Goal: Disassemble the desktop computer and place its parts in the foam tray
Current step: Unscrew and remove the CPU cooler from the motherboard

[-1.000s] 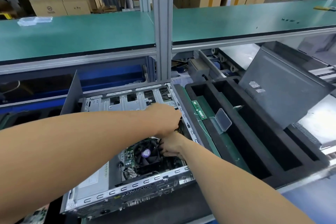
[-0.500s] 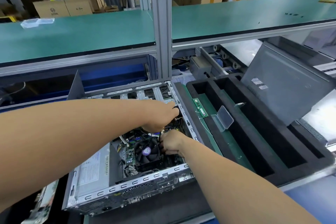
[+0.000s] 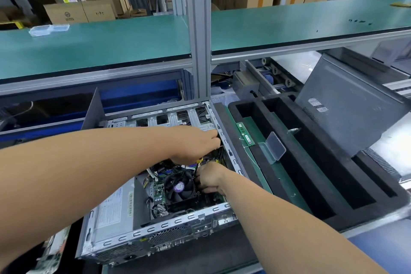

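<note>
A silver-grey metal computer case (image 3: 138,232) lies open, showing a green motherboard (image 3: 158,192) and a black cooling fan (image 3: 179,187) with a round purple label at its hub. A grey power supply (image 3: 113,209) carries a white label. Beside the case sits a black foam tray (image 3: 347,187) over a green lining, holding a green memory stick (image 3: 244,134) and a clear plastic box (image 3: 275,145). A dark grey side panel (image 3: 347,104), with a perforated patch, leans at the tray. The shelf (image 3: 93,44) above is teal green, with brown cardboard boxes (image 3: 66,13) behind.

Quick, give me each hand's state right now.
Left hand: inside the case, fingers hidden; cannot be told.
Right hand: fingers curled beside the fan; what it grips, if anything, cannot be told.
</note>
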